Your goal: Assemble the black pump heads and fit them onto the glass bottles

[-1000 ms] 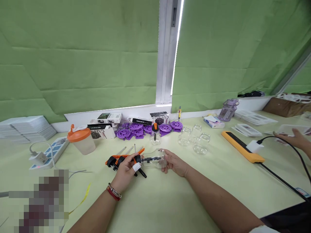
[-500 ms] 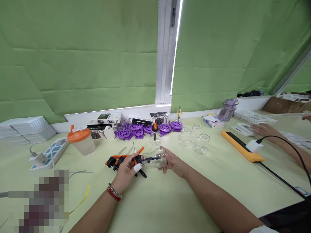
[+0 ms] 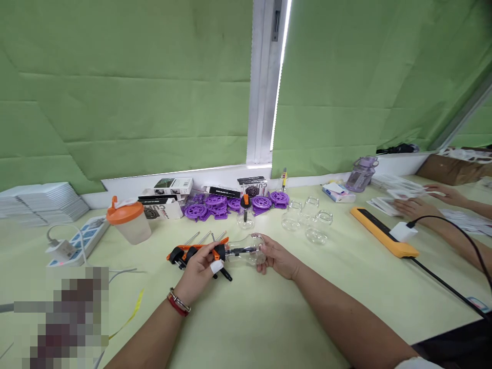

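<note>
My right hand [image 3: 279, 259] is closed round the base of a clear bottle [image 3: 246, 251] that lies sideways above the table. My left hand [image 3: 201, 267], with white tape on the thumb, grips a black-and-orange bottle top [image 3: 219, 252] at the bottle's mouth. A black tube from this top runs inside the bottle. I cannot tell whether the top is fully seated. Beside and partly behind my left hand lie several more black-and-orange tops [image 3: 177, 256] with thin metal rods. Further back stands a clear bottle [image 3: 246, 223] with such a top in it.
Several clear bottles [image 3: 316, 234] stand right of centre. Purple plastic parts [image 3: 196, 211] and small boxes [image 3: 169, 210] line the back. An orange-lidded cup [image 3: 132, 228] and white power strip [image 3: 86, 241] sit left. A yellow power strip [image 3: 378, 233] and another person's hands [image 3: 413, 207] are right.
My hands and the bottle hold nearly the same pose, with only a slight shift. At the right, the other person's second hand has come further into view over the white papers.
</note>
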The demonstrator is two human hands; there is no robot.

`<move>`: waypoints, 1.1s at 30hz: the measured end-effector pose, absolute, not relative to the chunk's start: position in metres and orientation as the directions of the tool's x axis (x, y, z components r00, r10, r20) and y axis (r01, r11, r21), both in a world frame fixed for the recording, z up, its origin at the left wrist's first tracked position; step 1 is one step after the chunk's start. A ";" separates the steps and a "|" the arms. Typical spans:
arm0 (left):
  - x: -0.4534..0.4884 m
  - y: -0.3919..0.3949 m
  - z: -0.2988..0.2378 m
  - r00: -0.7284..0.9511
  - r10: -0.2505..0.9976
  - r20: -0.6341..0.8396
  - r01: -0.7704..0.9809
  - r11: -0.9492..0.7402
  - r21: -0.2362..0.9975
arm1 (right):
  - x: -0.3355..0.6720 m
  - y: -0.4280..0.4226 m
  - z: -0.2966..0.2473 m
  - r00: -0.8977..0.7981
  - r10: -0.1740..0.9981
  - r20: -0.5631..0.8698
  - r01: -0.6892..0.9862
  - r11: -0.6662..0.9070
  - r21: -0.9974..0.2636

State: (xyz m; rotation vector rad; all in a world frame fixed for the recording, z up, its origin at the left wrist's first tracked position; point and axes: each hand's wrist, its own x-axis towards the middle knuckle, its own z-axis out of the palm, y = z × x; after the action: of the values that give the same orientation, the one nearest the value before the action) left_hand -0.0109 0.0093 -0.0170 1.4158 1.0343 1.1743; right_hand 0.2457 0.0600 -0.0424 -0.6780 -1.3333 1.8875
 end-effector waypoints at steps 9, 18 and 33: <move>-0.015 0.010 -0.021 0.201 0.960 0.194 0.050 -0.207 0.977 | 0.247 0.060 -0.043 -0.584 0.811 0.017 -0.266 -0.171 -0.949; -0.015 0.012 -0.027 0.204 0.956 0.211 0.080 -0.231 0.970 | 0.246 0.065 -0.050 -0.573 0.817 -0.059 -0.210 -0.216 -0.954; -0.015 0.011 -0.026 0.201 0.957 0.208 0.030 -0.218 0.976 | 0.247 0.061 -0.044 -0.601 0.798 -0.039 -0.211 -0.206 -0.956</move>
State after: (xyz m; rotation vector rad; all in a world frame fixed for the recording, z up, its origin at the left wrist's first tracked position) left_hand -0.0148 0.0112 -0.0263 1.4912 0.9878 1.1873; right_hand 0.2473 0.0613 -0.0439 -0.7251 -1.3613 1.8780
